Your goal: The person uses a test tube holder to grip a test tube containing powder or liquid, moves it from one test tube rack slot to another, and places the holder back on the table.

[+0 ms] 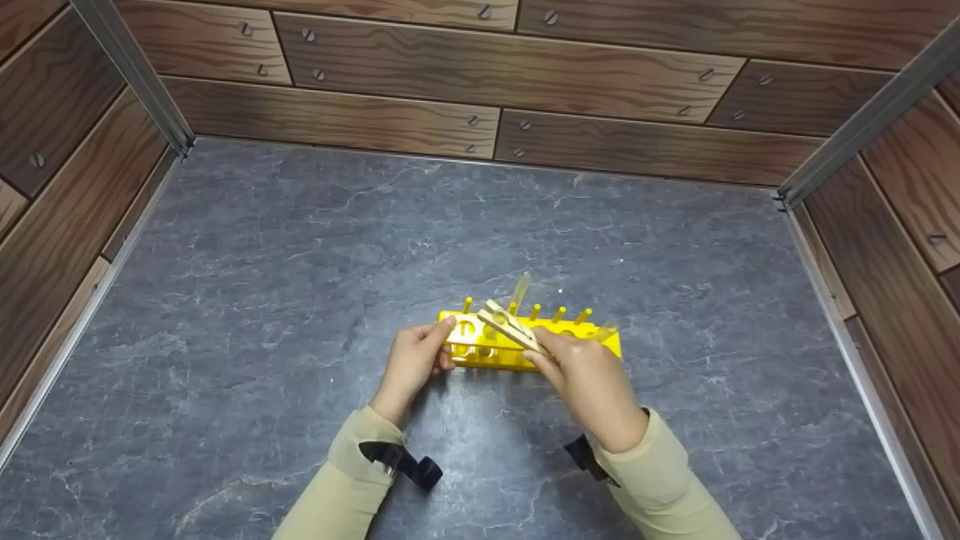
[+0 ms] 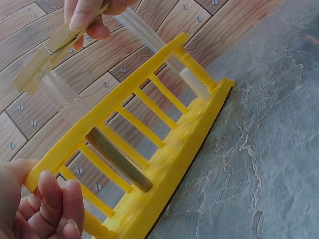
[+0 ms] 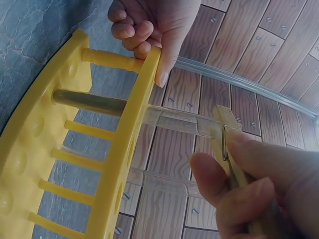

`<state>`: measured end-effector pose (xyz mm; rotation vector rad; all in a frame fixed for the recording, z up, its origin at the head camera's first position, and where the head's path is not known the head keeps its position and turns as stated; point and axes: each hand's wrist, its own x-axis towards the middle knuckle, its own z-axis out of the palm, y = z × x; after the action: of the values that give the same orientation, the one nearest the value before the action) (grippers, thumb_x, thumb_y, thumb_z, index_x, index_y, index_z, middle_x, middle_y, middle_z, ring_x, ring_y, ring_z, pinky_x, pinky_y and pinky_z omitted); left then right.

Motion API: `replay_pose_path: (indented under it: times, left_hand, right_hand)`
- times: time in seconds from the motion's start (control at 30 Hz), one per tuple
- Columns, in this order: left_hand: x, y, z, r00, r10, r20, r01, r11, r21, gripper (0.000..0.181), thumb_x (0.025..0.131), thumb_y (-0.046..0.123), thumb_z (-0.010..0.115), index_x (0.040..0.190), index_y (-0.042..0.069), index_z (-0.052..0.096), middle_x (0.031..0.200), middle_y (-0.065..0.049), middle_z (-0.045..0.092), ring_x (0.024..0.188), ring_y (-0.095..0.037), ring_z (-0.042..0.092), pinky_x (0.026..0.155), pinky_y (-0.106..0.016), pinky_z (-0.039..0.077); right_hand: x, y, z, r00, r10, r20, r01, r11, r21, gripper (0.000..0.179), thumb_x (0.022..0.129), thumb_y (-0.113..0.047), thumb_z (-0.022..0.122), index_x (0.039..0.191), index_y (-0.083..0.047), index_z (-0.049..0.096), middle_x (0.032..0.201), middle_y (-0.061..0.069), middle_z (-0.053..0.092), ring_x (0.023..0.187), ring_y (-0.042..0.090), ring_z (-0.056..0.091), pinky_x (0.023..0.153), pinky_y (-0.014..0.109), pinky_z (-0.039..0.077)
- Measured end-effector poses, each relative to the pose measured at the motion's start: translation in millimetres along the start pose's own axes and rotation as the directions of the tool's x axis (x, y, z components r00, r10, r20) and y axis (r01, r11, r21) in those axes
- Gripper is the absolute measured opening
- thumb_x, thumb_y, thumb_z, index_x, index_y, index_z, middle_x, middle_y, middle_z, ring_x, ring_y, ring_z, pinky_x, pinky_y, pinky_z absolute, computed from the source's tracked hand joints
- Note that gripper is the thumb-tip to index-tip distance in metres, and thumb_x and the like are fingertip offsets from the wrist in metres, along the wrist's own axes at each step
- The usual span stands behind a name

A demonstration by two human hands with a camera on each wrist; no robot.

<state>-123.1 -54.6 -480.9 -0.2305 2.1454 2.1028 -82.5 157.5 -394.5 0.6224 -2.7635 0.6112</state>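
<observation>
A yellow test tube rack (image 1: 552, 327) stands on the grey surface. My left hand (image 1: 414, 358) grips its left end, thumb on the top plate and fingers beneath. My right hand (image 1: 596, 382) holds a wooden test tube clamp (image 1: 507, 328) over the rack. In the right wrist view the clamp's jaws are round the upper part of a test tube (image 3: 182, 121), whose lower part, holding brownish contents (image 3: 92, 101), sits in the rack. Another clear test tube (image 3: 162, 182) stands beside it. A further tube (image 2: 142, 31) with whitish contents is at the rack's far end.
Upright yellow pegs (image 1: 561, 313) line the rack's back edge. Wood-patterned walls (image 1: 390, 105) enclose the grey marbled surface (image 1: 300, 247) at the back and both sides. Black straps (image 1: 401, 461) with wrist cameras sit on both sleeves.
</observation>
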Motion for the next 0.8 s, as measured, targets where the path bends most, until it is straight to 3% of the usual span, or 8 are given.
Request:
replay_pose_path:
  times: [0.37,0.67,0.8]
  left_hand:
    - [0.1,0.5,0.6,1.000,-0.007,-0.009,0.007,1.000,0.011,0.040,0.091,0.034,0.059,0.066,0.003,0.060,0.048,0.002,0.052,0.043,-0.010,0.052,0.044,-0.024,0.041]
    - [1.0,-1.0,0.3,1.000,-0.012,-0.009,0.012,1.000,0.000,0.040,0.091,0.033,0.061,0.065,0.002,0.059,0.047,0.001,0.052,0.043,-0.010,0.051,0.043,-0.023,0.040]
    - [0.9,-0.6,0.2,1.000,-0.014,-0.002,0.014,1.000,0.001,0.041,0.090,0.033,0.061,0.065,0.001,0.059,0.047,0.001,0.052,0.043,-0.011,0.052,0.044,-0.023,0.041]
  right_hand:
    - [0.1,1.9,2.4,1.000,-0.002,0.005,0.002,1.000,0.011,0.029,0.085,-0.020,0.068,0.107,-0.001,0.067,0.092,0.013,0.070,0.076,0.021,0.067,0.066,0.032,0.054]
    - [0.0,5.0,10.7,1.000,-0.015,0.019,0.015,1.000,-0.020,0.022,0.084,-0.019,0.069,0.100,-0.004,0.068,0.078,0.005,0.068,0.059,0.013,0.060,0.055,0.026,0.050]
    - [-0.7,6.4,14.0,1.000,-0.015,0.018,0.015,0.999,-0.029,0.026,0.083,-0.020,0.070,0.102,-0.002,0.068,0.083,0.009,0.069,0.066,0.018,0.065,0.060,0.030,0.053]
